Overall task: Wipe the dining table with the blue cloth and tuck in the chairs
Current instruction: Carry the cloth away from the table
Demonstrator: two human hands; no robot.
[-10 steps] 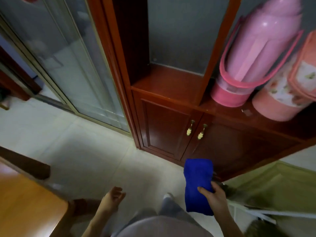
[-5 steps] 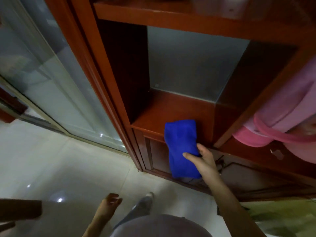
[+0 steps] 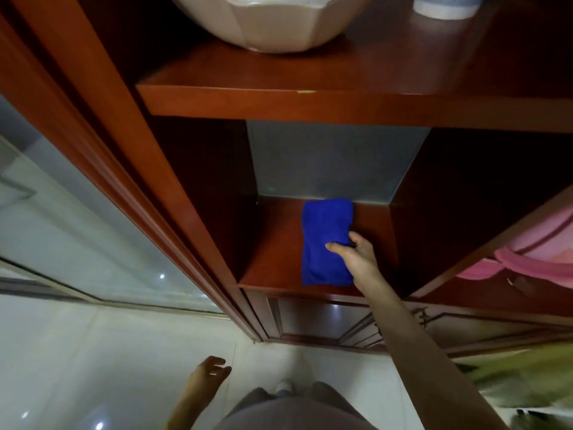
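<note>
Nearest is the person's grey-clad lap (image 3: 294, 411), with a shoe tip (image 3: 283, 386) just beyond it on the pale tiled floor (image 3: 93, 352). The left grip (image 3: 207, 372) hangs low over the tiles. Its fingers are loosely curled and it holds nothing.

On the right a blurred green shape (image 3: 511, 377) lies at the edge of view. The bare right arm reaches up and away, past the shut lower doors (image 3: 310, 318) of a red-brown wooden cabinet (image 3: 198, 187) and into an open compartment.

There the right grip (image 3: 359, 259) pinches the blue cloth (image 3: 325, 240) at its right edge, thumb on the near face and fingers curled behind. The folded cloth runs lengthwise from the shelf's front lip towards the grey back panel (image 3: 335, 162), over the middle of the shelf (image 3: 276, 243). I cannot tell whether it rests on the wood or hangs just above it.

Right of the compartment's side wall, part of a pink flask (image 3: 533, 259) shows. Left of the cabinet is a frosted glass door (image 3: 62, 212).

Farther up, an upper shelf (image 3: 310, 100) carries a white fluted bowl (image 3: 266, 20) and, to the right, the base of a pale cup (image 3: 443, 7).
</note>
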